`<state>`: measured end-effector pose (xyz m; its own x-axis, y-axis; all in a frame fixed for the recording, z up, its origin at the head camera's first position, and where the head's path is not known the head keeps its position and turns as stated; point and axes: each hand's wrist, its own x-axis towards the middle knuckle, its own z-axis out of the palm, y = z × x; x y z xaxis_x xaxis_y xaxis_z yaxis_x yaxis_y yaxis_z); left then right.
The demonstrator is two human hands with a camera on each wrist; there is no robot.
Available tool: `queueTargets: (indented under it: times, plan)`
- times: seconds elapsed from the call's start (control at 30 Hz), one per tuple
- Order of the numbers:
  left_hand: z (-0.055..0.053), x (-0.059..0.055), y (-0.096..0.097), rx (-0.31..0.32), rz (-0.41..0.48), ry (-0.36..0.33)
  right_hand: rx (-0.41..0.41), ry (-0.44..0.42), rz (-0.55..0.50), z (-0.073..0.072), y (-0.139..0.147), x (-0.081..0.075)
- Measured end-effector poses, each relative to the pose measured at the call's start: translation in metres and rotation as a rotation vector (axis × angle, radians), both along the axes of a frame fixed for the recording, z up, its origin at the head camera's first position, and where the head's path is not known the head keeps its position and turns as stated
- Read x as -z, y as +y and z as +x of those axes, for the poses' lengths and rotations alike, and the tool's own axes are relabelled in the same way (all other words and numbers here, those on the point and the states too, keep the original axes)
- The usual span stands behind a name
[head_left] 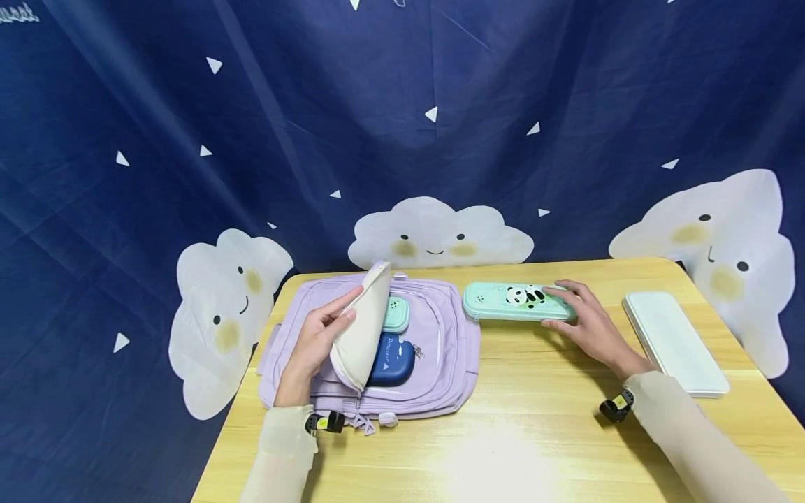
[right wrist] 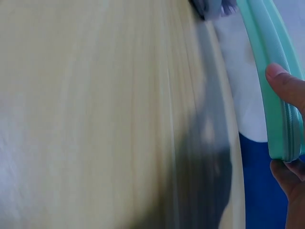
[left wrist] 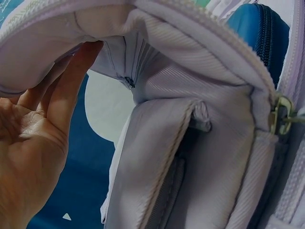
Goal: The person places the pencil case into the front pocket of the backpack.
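On the left of the table lies a lilac backpack (head_left: pixel 434 300), its front pocket unzipped. My left hand (head_left: pixel 308 346) holds the pocket's flap (head_left: pixel 367 328) raised, the fingers on its inner side in the left wrist view. Inside the opening sit a small mint case (head_left: pixel 397 314) and a dark blue case (head_left: pixel 391 367) lettered "Dinosaur". To the right of the backpack, my right hand (head_left: pixel 588 323) grips a mint pencil case (head_left: pixel 493 302) with a panda on it by its right end. Its thumb (right wrist: pixel 282 81) presses the pencil case's side in the right wrist view.
A flat white case (head_left: pixel 678 342) lies at the table's right side. The wooden table (head_left: pixel 503 447) runs back to a dark blue curtain (head_left: pixel 402 154) printed with clouds. Zipper pulls (head_left: pixel 365 423) hang at the backpack's near edge.
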<state>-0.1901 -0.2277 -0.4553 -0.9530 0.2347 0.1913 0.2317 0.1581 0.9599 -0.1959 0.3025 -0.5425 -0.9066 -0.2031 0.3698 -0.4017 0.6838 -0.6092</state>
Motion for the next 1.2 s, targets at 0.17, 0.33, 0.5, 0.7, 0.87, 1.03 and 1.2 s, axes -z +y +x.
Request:
queueTargets:
  times: [0.17, 0.33, 0.5, 0.7, 0.87, 1.03, 1.2]
  plan:
    - [0.000, 0.000, 0.000, -0.001, -0.002, 0.000, -0.018, -0.003, 0.002, 0.003, -0.008, -0.002]
    - [0.000, 0.001, 0.000, -0.006, -0.011, 0.006, -0.037, -0.004, -0.008, 0.007, -0.016, -0.004]
    - [0.000, 0.001, -0.001, -0.004, -0.009, 0.004, -0.053, 0.017, 0.010, 0.012, -0.024, -0.005]
    - [0.000, 0.002, -0.001, -0.007, -0.010, 0.014, -0.072, 0.027, 0.027, 0.016, -0.034, -0.007]
    - [-0.001, 0.001, -0.001, -0.007, -0.008, 0.012, -0.077, 0.038, 0.036, 0.019, -0.040, -0.010]
    - [0.000, 0.001, 0.000, 0.002, -0.001, -0.004, -0.088, 0.039, 0.050, 0.022, -0.047, -0.012]
    - [0.000, 0.001, 0.001, 0.001, -0.002, -0.010, -0.102, 0.049, 0.068, 0.025, -0.058, -0.015]
